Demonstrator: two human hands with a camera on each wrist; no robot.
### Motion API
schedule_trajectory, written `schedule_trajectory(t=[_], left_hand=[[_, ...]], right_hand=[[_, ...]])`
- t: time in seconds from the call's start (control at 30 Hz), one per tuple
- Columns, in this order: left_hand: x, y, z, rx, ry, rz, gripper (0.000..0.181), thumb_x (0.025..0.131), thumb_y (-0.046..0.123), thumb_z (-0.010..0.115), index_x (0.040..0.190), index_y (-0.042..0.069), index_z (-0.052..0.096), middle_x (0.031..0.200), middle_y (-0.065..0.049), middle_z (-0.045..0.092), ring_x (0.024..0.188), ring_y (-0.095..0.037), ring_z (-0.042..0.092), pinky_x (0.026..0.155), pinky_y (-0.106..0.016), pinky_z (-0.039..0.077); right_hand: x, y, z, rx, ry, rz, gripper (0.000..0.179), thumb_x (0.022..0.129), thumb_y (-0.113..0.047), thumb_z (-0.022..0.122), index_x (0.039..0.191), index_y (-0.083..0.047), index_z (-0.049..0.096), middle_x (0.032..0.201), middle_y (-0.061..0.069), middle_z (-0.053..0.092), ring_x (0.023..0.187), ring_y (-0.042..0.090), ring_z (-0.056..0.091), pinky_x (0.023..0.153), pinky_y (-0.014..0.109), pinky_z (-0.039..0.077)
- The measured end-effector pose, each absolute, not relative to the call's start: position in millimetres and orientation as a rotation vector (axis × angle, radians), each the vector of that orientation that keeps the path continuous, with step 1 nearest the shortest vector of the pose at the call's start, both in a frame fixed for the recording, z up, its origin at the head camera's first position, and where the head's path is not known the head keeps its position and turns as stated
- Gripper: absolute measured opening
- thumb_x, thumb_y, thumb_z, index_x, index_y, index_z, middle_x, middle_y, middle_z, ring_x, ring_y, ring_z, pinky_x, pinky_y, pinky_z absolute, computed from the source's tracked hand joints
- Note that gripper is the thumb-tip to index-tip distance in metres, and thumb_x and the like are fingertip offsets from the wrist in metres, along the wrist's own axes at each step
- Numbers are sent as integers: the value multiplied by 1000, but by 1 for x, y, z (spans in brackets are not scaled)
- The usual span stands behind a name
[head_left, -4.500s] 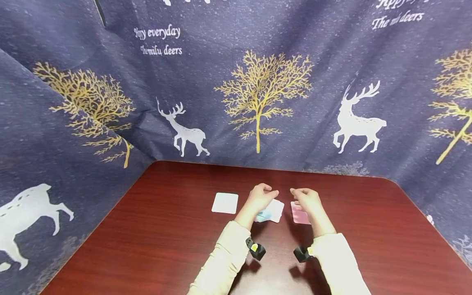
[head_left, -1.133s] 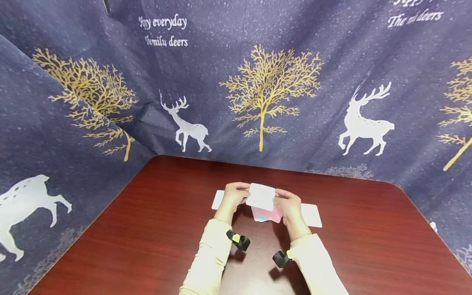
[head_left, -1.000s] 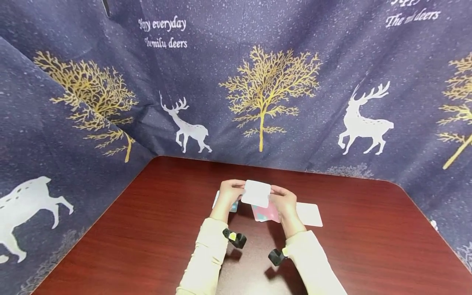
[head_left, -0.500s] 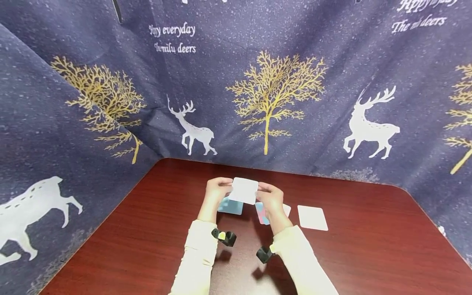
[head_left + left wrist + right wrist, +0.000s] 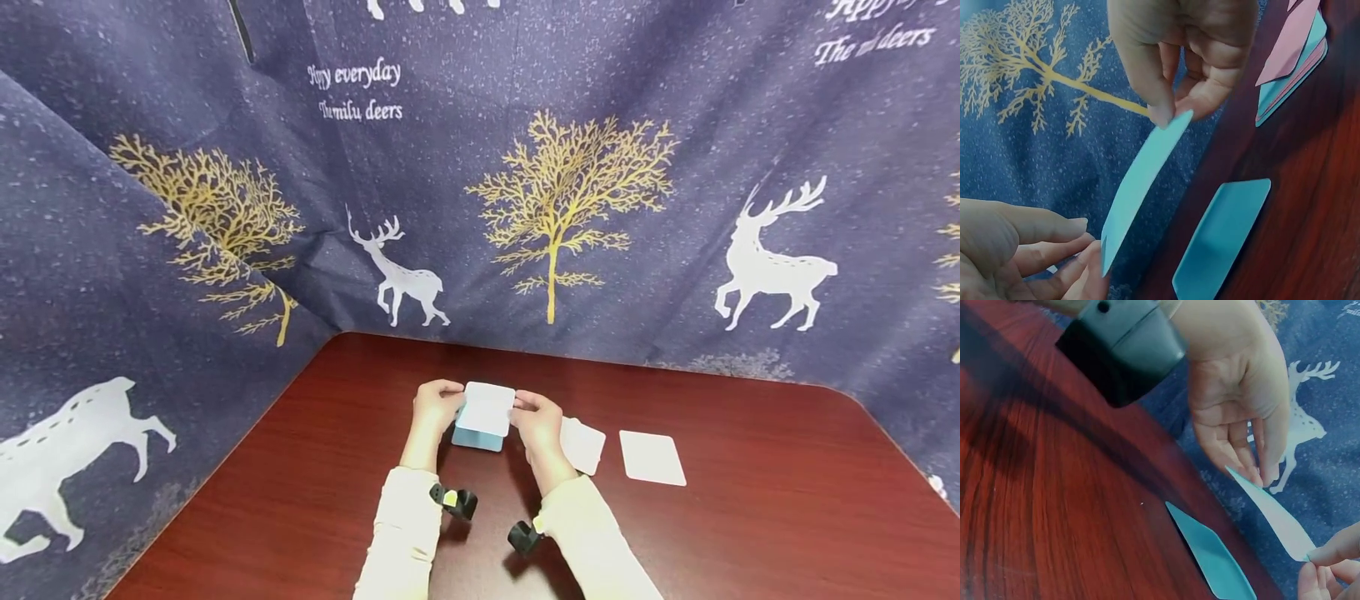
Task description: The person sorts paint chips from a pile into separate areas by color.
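A pale square card (image 5: pixel 487 408) with rounded corners is held up between both hands. My left hand (image 5: pixel 433 406) pinches its left edge and my right hand (image 5: pixel 540 423) pinches the opposite edge. In the left wrist view the card (image 5: pixel 1141 187) is tilted and slightly bowed, with thumb and fingers at each end. Below it on the table lies a blue card (image 5: pixel 477 439), partly hidden from the head camera. The right wrist view shows a gap between this blue card (image 5: pixel 1210 559) and the held one.
Right of my right hand lies a loose pile of cards (image 5: pixel 583 446); pink and teal ones (image 5: pixel 1291 53) show from the left wrist. Farther right lies a white-looking card (image 5: pixel 652 457). The dark red table (image 5: pixel 315 492) ends at a patterned blue cloth (image 5: pixel 660 267).
Both hands have moved left with the card, from above the pile to above the blue card, and lowered it slightly. At 4.5 s ago the hands held nothing visible near the pile.
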State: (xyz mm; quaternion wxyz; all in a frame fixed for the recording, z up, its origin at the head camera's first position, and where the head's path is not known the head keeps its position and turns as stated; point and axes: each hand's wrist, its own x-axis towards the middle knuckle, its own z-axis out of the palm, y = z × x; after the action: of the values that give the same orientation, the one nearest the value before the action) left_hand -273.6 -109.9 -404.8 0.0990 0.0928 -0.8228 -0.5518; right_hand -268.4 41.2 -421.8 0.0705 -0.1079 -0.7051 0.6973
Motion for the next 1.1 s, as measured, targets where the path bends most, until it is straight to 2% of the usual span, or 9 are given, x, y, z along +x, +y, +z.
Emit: schedule_trajectory(t=[0.23,0.37,0.5,0.63,1.1], left_hand=[[-274,-113,-410,289,-2489,-1667,20,87,10,64,102,-3,69,100,-20,68,82,-26,65,74,-40,57],[-275,-114,-412,289,-2565,-1582,22,87,13,64,102,-2,69,100,-19,68,83,-27,64,71,-37,57],[-275,-113,-415,258,-2628,-1474,22,86,15,65,100,-2,70,99,-18,68,88,-31,62,75,-39,54],[-277,-112,-416,228,-2663,-1397,22,85,14,66,99,-3,69,98,-18,69,96,-35,59,81,-43,51],[-278,-112,-420,233,-2745,-1395,28,85,14,66,105,-6,67,104,-21,67,101,-36,59,86,-44,50]], right_hand=[[-269,40,-427,-308,-2193,2069,38,73,11,60,111,9,65,97,20,67,87,24,62,69,25,51],[-269,39,-431,-282,-2230,2100,37,78,7,61,115,11,61,105,24,63,94,30,63,75,31,55],[-270,38,-433,-254,-2237,2139,37,84,4,61,119,13,56,115,30,58,101,35,62,84,39,55],[-270,39,-434,-252,-2268,2135,39,85,1,61,122,13,55,117,30,57,102,36,62,86,39,54],[-268,37,-438,-217,-2356,2099,43,86,-3,60,124,16,50,120,32,56,111,40,58,88,40,53]])
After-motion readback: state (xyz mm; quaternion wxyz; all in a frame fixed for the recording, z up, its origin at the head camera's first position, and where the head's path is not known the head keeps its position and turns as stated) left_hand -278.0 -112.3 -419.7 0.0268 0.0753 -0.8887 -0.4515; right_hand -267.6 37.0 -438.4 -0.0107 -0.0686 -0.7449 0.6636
